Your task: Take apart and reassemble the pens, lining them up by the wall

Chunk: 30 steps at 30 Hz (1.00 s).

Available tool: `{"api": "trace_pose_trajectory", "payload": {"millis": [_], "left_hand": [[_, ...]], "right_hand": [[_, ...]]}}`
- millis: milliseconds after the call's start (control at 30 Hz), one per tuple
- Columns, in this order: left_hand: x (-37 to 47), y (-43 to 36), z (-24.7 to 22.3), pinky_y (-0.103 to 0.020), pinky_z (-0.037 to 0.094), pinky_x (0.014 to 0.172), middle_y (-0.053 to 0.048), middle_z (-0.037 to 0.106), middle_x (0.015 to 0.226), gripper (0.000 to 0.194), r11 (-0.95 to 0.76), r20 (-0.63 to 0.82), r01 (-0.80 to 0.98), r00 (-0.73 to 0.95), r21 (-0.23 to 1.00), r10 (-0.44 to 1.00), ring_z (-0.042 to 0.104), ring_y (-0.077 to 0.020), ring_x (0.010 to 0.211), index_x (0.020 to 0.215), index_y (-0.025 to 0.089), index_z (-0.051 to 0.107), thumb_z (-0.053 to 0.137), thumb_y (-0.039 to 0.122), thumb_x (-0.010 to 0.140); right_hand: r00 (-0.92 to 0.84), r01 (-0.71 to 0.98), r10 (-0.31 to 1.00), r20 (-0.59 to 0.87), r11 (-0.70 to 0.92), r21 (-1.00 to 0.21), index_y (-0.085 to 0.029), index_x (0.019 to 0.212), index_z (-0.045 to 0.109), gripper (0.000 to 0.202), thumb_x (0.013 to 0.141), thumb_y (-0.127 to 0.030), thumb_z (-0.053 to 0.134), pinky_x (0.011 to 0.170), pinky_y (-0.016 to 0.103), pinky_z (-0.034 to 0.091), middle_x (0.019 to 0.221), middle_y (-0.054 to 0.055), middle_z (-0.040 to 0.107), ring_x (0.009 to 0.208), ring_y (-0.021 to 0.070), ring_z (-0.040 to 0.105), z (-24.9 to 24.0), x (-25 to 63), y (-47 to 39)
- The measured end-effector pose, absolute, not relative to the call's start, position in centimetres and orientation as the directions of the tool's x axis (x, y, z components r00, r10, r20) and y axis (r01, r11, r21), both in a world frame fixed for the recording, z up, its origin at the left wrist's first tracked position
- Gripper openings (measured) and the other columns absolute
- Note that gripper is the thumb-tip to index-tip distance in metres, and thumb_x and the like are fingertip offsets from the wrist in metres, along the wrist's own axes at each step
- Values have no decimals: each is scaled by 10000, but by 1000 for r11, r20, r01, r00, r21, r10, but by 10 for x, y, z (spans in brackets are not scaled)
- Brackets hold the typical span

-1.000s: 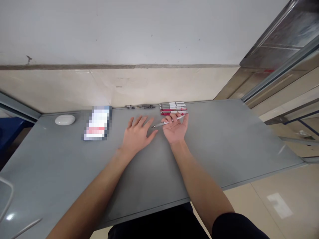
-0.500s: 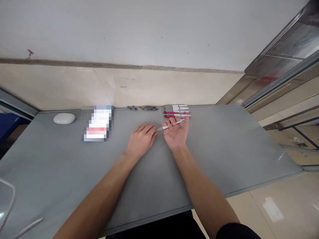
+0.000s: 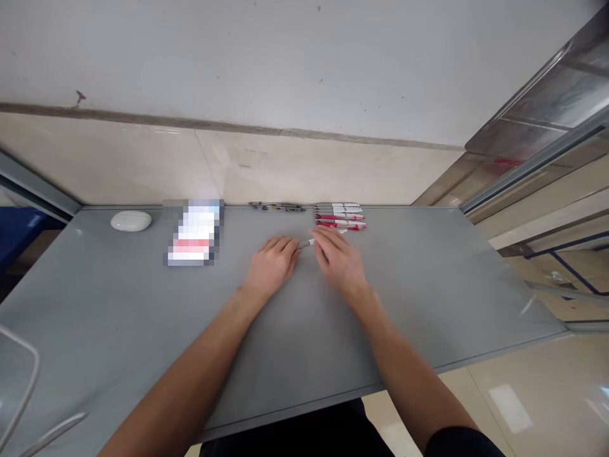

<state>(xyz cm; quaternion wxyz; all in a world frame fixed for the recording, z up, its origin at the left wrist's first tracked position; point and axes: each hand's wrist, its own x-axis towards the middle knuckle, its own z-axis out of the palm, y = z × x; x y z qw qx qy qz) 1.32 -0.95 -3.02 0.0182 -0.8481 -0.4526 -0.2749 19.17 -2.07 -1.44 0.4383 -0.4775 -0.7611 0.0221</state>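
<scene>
White pen (image 3: pixel 311 242): the left hand (image 3: pixel 269 265) grasps its left end; the right hand (image 3: pixel 340 261) covers its middle, whether gripping I cannot tell; red-and-white pens (image 3: pixel 340 217) lie farther off.

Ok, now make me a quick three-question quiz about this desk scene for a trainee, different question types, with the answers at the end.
1. True or false: the left hand has its fingers closed on one end of the grey-and-white pen.
2. Multiple choice: what lies between the phone and the white-and-red pens?
A) scissors
B) dark pens
C) a notebook
3. Fill in: in the white-and-red group, the pens nearest the right hand are white and ____.

Key: 1 true; 2 B; 3 red.
</scene>
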Motion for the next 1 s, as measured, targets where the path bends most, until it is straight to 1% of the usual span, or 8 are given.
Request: {"api": "trace_pose_trajectory", "payload": {"millis": [133, 233, 367, 500, 600, 767, 900, 1000], "left_hand": [[11, -11, -30, -388, 524, 895, -106, 717, 1092, 267, -595, 485, 772, 441, 223, 755, 659, -239, 1025, 1085, 163, 648, 411, 228, 983], [9, -12, -30, -384, 519, 912, -102, 716, 1097, 264, -606, 484, 764, 453, 221, 748, 658, -237, 1030, 1088, 161, 647, 415, 229, 982], [8, -12, -29, -382, 507, 928, -93, 716, 1116, 264, -611, 494, 764, 456, 209, 740, 656, -238, 1042, 1086, 150, 652, 430, 244, 979], [6, -10, -28, -409, 463, 990, -102, 686, 1202, 350, -582, 510, 786, 421, 208, 750, 626, -255, 1126, 1187, 150, 630, 406, 338, 995], [5, -10, -31, -460, 391, 1078, -126, 613, 1330, 430, -509, 473, 836, 370, 206, 799, 537, -289, 1268, 1298, 147, 578, 353, 370, 1007], [4, -10, -39, -529, 268, 1159, -130, 498, 1455, 499, -419, 387, 895, 335, 154, 859, 414, -309, 1378, 1386, 148, 516, 301, 403, 1015], [5, -10, -42, -551, 255, 1159, -120, 474, 1477, 499, -403, 343, 908, 343, 119, 874, 399, -319, 1386, 1382, 177, 530, 308, 425, 1010], [5, -10, -41, -551, 255, 1160, -119, 468, 1482, 489, -400, 335, 909, 344, 115, 877, 393, -322, 1390, 1367, 184, 549, 320, 423, 1007]], "right_hand": [[-362, 746, 683, 635, 621, -242, -213, 1164, 673, 377, 926, -95, 405, 1111, 400, 451, 1138, 64, 732, 1141, 197, 649, -22, 188, -22], [-388, 745, 664, 639, 634, -207, -230, 1105, 694, 351, 925, -103, 421, 1066, 385, 482, 1095, 51, 745, 1053, 190, 682, -24, 189, -19], [-413, 742, 670, 617, 640, -198, -284, 1050, 702, 337, 924, -116, 439, 907, 339, 543, 1037, 26, 754, 966, 176, 688, -24, 195, -14], [-454, 775, 634, 626, 627, -73, -254, 1039, 709, 324, 912, -83, 465, 871, 289, 538, 1038, 15, 760, 961, 160, 690, -26, 206, -8], [-468, 799, 604, 646, 602, 16, -220, 1030, 720, 305, 897, -67, 493, 871, 271, 540, 1034, 12, 766, 960, 160, 696, -29, 218, -2], [-450, 835, 683, 575, 550, 1, -223, 1057, 726, 327, 905, -75, 478, 860, 278, 542, 1075, 34, 758, 965, 162, 700, -35, 238, 10], [-395, 878, 730, 557, 478, -3, -217, 1070, 724, 303, 926, -126, 474, 911, 335, 511, 1068, 49, 759, 1031, 201, 679, -38, 249, 19], [-357, 902, 758, 545, 431, -9, -221, 1076, 717, 306, 927, -128, 466, 885, 343, 498, 1066, 52, 754, 1026, 207, 666, -37, 253, 23]]}}
